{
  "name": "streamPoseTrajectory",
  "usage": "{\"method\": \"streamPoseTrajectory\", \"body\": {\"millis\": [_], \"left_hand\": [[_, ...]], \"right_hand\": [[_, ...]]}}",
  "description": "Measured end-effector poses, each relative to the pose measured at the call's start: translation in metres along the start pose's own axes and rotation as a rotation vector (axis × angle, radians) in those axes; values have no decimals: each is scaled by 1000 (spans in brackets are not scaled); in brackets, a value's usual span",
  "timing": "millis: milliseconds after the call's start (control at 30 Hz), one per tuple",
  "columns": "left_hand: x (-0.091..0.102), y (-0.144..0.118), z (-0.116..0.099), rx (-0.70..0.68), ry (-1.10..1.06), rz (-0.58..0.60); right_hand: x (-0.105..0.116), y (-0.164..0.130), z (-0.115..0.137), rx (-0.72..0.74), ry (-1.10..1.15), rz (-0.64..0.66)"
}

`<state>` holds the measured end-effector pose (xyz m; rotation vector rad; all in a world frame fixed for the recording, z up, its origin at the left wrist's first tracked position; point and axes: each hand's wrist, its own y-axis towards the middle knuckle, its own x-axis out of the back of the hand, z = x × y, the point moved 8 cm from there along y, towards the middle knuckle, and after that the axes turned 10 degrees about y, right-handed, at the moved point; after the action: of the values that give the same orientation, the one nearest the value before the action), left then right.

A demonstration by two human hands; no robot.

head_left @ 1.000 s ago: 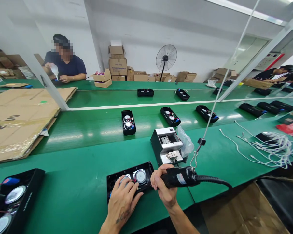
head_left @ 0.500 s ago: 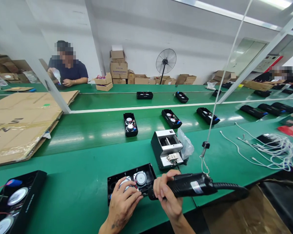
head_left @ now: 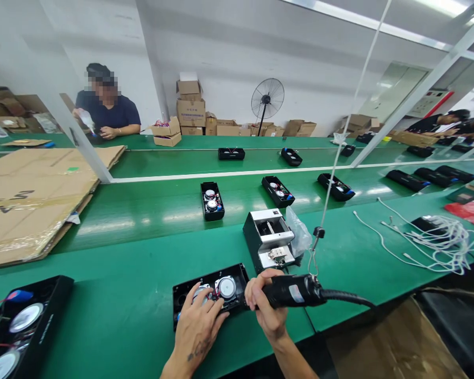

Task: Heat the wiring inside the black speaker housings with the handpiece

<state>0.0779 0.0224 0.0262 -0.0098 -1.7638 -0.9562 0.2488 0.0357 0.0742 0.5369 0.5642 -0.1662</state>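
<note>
A black speaker housing (head_left: pixel 237 271) lies tilted on the green bench in front of me, with two round speaker drivers inside; one driver (head_left: pixel 226 287) shows fully. My left hand (head_left: pixel 199 321) rests over the housing's near side, its fingers stretched apart and partly covering the other driver. In my right hand (head_left: pixel 266 302) is a black electric screwdriver (head_left: pixel 296 291), its fingers wrapped around the body. It points left toward the housing's right end, and its tip is hidden. The tool hangs from a white cord (head_left: pixel 334 163) by a metal hook.
A screw feeder (head_left: pixel 270 239) stands just behind the housing, beside a clear plastic bag (head_left: pixel 298 231). Another open housing (head_left: pixel 43 316) sits at left. White cables (head_left: pixel 442 239) are piled at right. More housings (head_left: pixel 212 201) lie on the conveyor. A co-worker (head_left: pixel 108 108) sits across, near flattened cardboard (head_left: pixel 43 195).
My right hand and the electric screwdriver have shifted slightly left and up, and the cord swung left with them. My left fingers have spread a little over the housing.
</note>
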Motion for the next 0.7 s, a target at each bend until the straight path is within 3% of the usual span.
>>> {"method": "streamPoseTrajectory", "body": {"millis": [167,700], "left_hand": [[5,3,-2,-9,1,-30],[0,0,-1,-3,-28,5]], "right_hand": [[7,-7,-16,-41,-23,36],[4,-17,-28,-99,-53,11]]}}
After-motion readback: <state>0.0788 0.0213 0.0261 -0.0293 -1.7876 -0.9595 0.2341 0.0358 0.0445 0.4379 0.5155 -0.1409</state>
